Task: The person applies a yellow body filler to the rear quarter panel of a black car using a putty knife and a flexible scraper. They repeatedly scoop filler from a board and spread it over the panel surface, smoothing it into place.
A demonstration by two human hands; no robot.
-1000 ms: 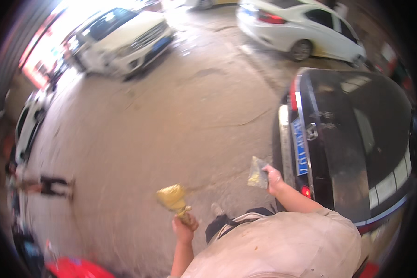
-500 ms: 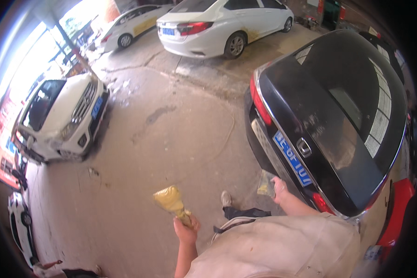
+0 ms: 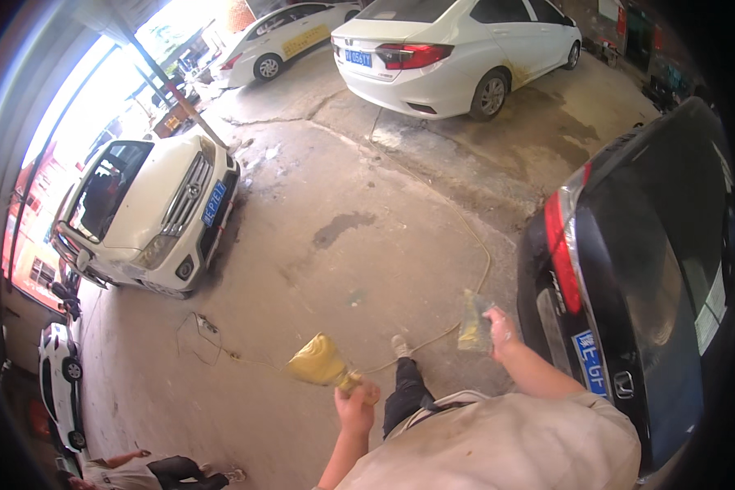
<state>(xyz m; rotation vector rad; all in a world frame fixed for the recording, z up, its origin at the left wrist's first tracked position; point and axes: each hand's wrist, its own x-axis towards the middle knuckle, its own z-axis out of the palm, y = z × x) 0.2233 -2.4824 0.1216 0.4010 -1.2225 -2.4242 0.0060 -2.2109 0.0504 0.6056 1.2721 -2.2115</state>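
My left hand [image 3: 356,410] is closed round the handle of a putty knife [image 3: 319,360]. Its broad blade is coated with thick yellow putty and points up and to the left. To the right, the fingers of my right hand [image 3: 503,330] grip a flat scraper [image 3: 473,325], whose thin, greyish blade carries yellow smears. The two tools are apart from each other, both held in the air above the concrete floor. Nearest to my right hand is the rear of a black car [image 3: 555,302], with a gap between them.
A white pickup-like car [image 3: 159,212] faces me at left. A white sedan [image 3: 433,61] and another white car [image 3: 282,41] stand at the back. A thin hose [image 3: 488,260] curves over the floor. A person [image 3: 151,474] is at lower left, near a white car [image 3: 57,384].
My view has swung left, so the black car sits further right. One foot shows farther forward from my body. Both hands keep hold of their tools.
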